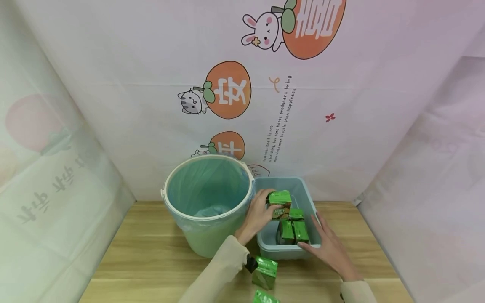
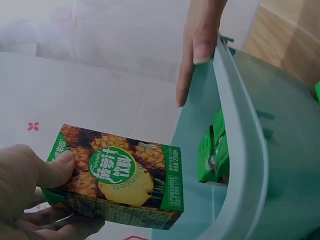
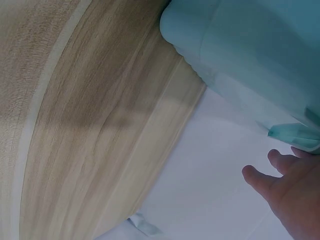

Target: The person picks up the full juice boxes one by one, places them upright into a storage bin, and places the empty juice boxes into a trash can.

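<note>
My left hand point(image 1: 259, 214) grips a green pineapple juice carton point(image 2: 115, 175) by one end, thumb on its printed face and fingers underneath. In the head view this carton is above the left part of a light blue plastic bin point(image 1: 285, 252). Several more green cartons point(image 1: 300, 231) stand inside the bin, grouped toward its front right. At the bin's front right corner rests my right hand point(image 1: 333, 251), its fingers spread along the rim and the thumb over the front edge. The right wrist view shows only part of that hand point(image 3: 295, 195) beside the bin wall.
A round pale green bucket point(image 1: 201, 237) with a clear liner stands left of the bin. Two more green cartons, one upright point(image 1: 265, 273) and one cut off by the frame point(image 1: 265, 297), are on the wooden table point(image 1: 151, 261) in front. White printed cloth point(image 1: 151, 126) encloses the table.
</note>
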Demonstrator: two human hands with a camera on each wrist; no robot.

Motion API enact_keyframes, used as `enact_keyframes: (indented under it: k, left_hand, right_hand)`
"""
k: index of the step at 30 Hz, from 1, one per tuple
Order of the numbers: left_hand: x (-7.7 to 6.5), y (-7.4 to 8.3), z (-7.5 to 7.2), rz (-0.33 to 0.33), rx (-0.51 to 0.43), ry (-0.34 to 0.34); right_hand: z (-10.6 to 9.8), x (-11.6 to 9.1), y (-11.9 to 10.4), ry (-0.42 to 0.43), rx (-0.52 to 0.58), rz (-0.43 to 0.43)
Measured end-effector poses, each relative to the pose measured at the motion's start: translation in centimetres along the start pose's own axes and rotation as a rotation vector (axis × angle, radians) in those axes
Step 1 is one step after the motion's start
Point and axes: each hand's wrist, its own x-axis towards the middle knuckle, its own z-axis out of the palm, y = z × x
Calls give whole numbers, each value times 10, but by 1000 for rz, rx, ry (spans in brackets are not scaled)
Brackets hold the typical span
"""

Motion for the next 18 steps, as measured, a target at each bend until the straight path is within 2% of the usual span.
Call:
enact_keyframes:
  k: [6,10,15,18]
  left_hand:
    - [12,-10,7,-77,4,-51]
    - [18,-16,11,-81,-12,-77]
    - [23,-22,13,-107,21,-105]
    - [25,-24,13,-99,44,-130]
  right_hand:
    - [0,0,-2,-9,-4,-3]
    - [-1,0,-1,3,-3,-12]
    - [-1,0,0,5,6,-19]
    - [-1,0,-1,4,6,-22]
